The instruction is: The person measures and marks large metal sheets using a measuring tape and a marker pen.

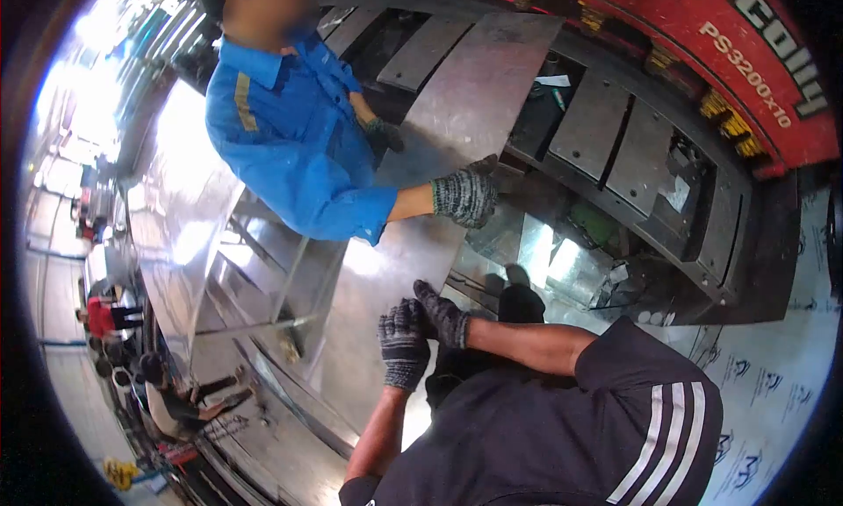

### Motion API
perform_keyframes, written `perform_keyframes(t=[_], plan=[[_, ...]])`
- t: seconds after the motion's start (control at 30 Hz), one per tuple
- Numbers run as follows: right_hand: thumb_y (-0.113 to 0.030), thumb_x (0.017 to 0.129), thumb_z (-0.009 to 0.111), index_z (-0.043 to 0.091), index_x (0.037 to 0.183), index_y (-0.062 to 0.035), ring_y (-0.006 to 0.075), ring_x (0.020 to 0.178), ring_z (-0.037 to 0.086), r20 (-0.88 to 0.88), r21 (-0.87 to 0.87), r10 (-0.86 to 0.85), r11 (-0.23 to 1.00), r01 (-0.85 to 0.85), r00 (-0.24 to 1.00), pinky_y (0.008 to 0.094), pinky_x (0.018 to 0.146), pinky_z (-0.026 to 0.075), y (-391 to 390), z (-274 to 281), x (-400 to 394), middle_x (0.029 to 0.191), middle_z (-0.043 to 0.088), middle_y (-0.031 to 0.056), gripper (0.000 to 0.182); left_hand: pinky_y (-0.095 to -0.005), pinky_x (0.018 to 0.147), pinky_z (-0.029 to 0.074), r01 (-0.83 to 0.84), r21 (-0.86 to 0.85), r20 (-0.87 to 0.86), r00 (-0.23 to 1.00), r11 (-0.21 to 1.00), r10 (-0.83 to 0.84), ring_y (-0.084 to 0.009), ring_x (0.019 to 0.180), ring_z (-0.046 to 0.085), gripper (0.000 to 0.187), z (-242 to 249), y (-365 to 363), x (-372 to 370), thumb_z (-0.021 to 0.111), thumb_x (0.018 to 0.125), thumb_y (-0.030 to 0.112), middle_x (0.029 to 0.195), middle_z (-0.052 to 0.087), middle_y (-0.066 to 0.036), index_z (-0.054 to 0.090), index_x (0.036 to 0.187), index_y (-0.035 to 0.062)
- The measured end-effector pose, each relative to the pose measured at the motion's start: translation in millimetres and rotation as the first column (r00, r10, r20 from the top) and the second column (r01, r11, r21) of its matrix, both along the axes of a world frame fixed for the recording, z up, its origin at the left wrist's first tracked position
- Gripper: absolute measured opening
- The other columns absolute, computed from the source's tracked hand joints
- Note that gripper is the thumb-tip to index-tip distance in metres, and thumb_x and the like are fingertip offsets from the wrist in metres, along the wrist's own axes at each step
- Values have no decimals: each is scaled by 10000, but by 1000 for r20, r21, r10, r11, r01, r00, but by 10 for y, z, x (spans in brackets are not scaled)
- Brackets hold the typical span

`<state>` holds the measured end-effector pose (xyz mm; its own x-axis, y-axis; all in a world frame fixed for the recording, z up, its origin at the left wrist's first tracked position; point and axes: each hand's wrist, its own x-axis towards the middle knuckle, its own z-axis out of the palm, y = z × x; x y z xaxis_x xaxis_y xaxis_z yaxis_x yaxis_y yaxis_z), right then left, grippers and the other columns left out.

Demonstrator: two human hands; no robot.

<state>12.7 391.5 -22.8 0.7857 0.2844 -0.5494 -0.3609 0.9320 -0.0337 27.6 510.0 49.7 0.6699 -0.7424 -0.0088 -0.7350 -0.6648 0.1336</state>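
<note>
A long, shiny metal sheet [386, 269] slopes from the machine bed down toward me. My left hand [404, 346], in a grey knit glove, is closed at the sheet's near right edge, back of the hand up. Beside it, touching or almost touching, my right hand [445, 318] wears the same kind of glove, its fingers bent over that edge. Both thumbs and the sheet's underside are hidden. Farther up, a co-worker's gloved hand [467, 193] is on the same right edge, and their other gloved hand [384, 136] is at the left edge.
A red machine [702, 50] marked "Colly PS3200x10" stands at upper right, behind a slotted metal bed [593, 133]. The co-worker in blue [290, 146] stands across from me. Another sheet [176, 234] lies at left on a frame. More people [176, 401] are at lower left.
</note>
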Motion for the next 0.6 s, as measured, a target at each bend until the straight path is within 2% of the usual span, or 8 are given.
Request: perform_keyframes(t=[0.13, 0.17, 0.2, 0.33, 0.4, 0.47, 0.53, 0.6], plan=[[-666, 891, 581, 576, 1279, -128, 307, 1009, 630, -119, -123, 130, 982, -145, 984, 445, 924, 491, -347, 337, -131, 1162, 667, 92, 664, -576, 1184, 150, 112, 213, -184, 980, 971, -73, -472, 1444, 235, 1040, 340, -11, 215, 786, 688, 455, 1569, 247, -280, 316, 1507, 17], [-845, 770, 533, 260, 1548, -48, 439, 1412, 327, -173, -71, 329, 936, -345, 928, 618, 1128, 231, -382, 189, -149, 1538, 361, 248, 1147, -574, 1190, 114, 35, 127, -279, 960, 991, 2, -488, 1458, 174, 1215, 310, 120, 367, 832, 589, 546, 1580, 185, -302, 269, 1526, 16], [-883, 730, 524, 253, 1551, -47, 462, 1447, 223, -114, -110, 348, 926, -360, 930, 660, 1134, 112, -521, 609, -187, 1551, 310, 290, 1203, -572, 1196, 78, -56, 57, -378, 923, 997, 73, -504, 1471, 113, 1389, 209, 315, 548, 877, 490, 637, 1592, 122, -324, 222, 1545, 14], [-780, 766, 604, 439, 1429, -52, 393, 1243, 482, -68, -122, 241, 961, -247, 968, 566, 1028, 346, -417, -79, -83, 1360, 522, 255, 999, -534, 1207, 8, -33, 174, -438, 892, 984, 108, -467, 1495, -8, 1537, 283, 239, 817, 887, 424, 691, 1605, 45, -322, 128, 1556, -21], [-665, 826, 638, 517, 1329, -63, 337, 1070, 571, -144, -105, 229, 964, -245, 963, 492, 914, 429, -501, 37, -212, 1212, 610, 194, 794, -523, 1189, 186, -72, -139, -432, 902, 988, 5, -501, 1459, 177, 1327, 537, 345, 927, 878, 506, 658, 1566, 217, -332, 316, 1516, 6], [-549, 886, 672, 596, 1230, -73, 280, 897, 660, -208, -93, 226, 964, -249, 952, 419, 799, 513, -555, 342, -250, 1064, 699, 132, 592, -493, 1162, 273, 71, -3, -269, 961, 997, -69, -458, 1413, 327, 1084, 982, 570, 1126, 836, 676, 574, 1500, 382, -306, 400, 1465, -29], [-470, 929, 652, 588, 1257, -83, 298, 944, 655, -278, -142, 211, 956, -257, 937, 443, 834, 510, -693, 1271, -118, 1114, 695, 122, 511, -437, 1150, 308, -497, -259, -595, 757, 828, 269, -381, 1354, 446, 798, 616, 1217, 1356, 706, 870, 496, 1441, 490, -256, 480, 1408, -47], [-484, 925, 651, 590, 1259, -92, 295, 937, 657, -254, -323, 17, 941, -101, 967, 451, 826, 513, -674, 1480, -23, 1113, 700, 106, 519, -382, 1114, 356, -430, -141, -305, 876, 892, 374, -289, 1344, 474, 668, -348, 2341, 1816, 569, 983, 447, 1444, 509, -210, 467, 1418, -50]])
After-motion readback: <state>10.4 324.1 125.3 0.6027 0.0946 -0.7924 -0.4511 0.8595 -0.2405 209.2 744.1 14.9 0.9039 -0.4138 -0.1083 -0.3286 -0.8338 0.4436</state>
